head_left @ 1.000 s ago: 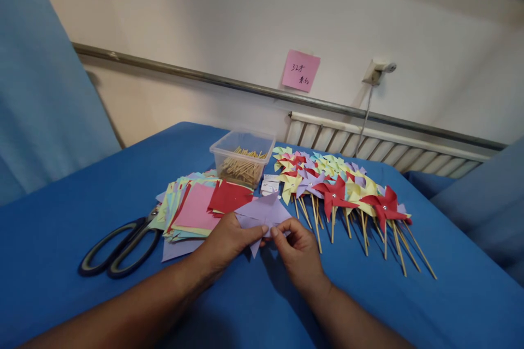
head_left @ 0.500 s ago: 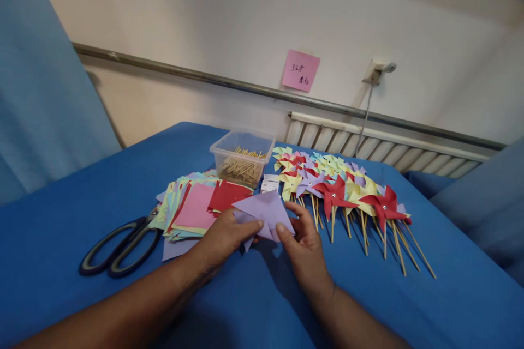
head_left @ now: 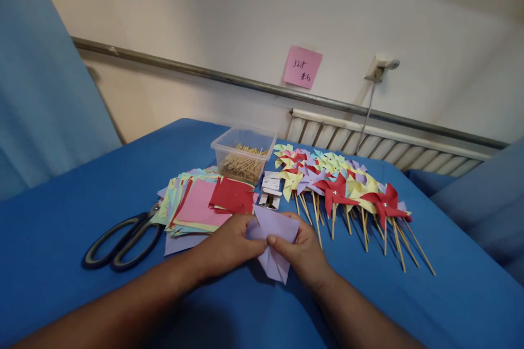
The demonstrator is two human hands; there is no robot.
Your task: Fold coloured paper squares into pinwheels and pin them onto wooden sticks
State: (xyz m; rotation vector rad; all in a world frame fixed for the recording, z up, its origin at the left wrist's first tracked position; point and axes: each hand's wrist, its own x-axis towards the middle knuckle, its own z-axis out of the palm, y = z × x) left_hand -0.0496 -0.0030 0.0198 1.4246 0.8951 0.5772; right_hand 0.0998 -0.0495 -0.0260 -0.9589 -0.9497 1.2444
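Between my hands is a piece of lilac paper (head_left: 278, 224), cut and partly bent, held above the blue table. My left hand (head_left: 231, 242) pinches it from the left, with the thumb pressed near its middle. From the other side my right hand (head_left: 305, 253) grips it too, its thumb meeting the left one at the centre. The fingers behind the paper are hidden. Just beyond it sits a small open box (head_left: 270, 196) with something shiny inside. A stack of coloured paper squares (head_left: 200, 204) lies to the left of the hands.
Scissors (head_left: 123, 242) with dark handles rest left of the stack, blades partly under paper. A clear plastic tub (head_left: 244, 155) of thin wooden sticks stands behind. Rows of finished pinwheels (head_left: 335, 192) on sticks lie at the right. A radiator (head_left: 388, 144) is along the wall.
The lilac paper has been turned and bent further, and its lower part now hangs below my thumbs. My hands have come closer together, thumbs meeting. The small box is now more visible.
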